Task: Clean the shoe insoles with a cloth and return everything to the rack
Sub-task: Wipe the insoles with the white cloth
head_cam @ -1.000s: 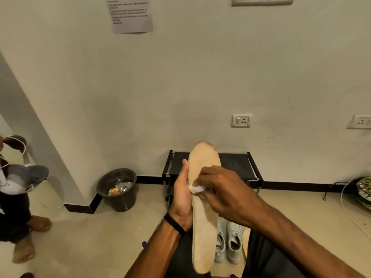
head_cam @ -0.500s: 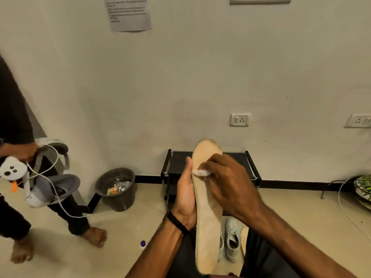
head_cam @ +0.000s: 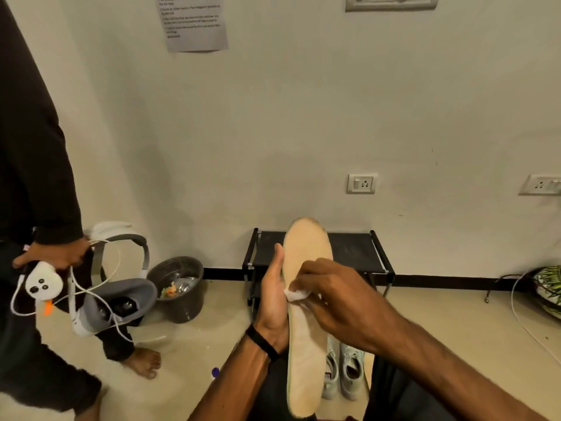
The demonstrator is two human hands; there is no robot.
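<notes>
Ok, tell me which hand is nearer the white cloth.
Right. The right hand pinches the white cloth against the insole; the left hand grips the insole's edge beside it.

Insole wiped with cloth, rack behind.
A tan insole (head_cam: pixel 306 314) is held upright by the left hand (head_cam: pixel 273 302); a white cloth (head_cam: pixel 296 294) is pressed against it by the right hand (head_cam: pixel 340 302). Pale shoes (head_cam: pixel 343 369) are seen below, before the black rack (head_cam: pixel 352 250).

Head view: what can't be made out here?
- Cloth: mostly hidden under the right hand; only a white corner shows.
- Insole: its back is covered by the left hand.
- Shoes: partly hidden behind the insole and the right forearm.
- Rack: lower shelf blocked by both hands.
- Wall notice: top cut off by the frame edge, text too small to read.
</notes>
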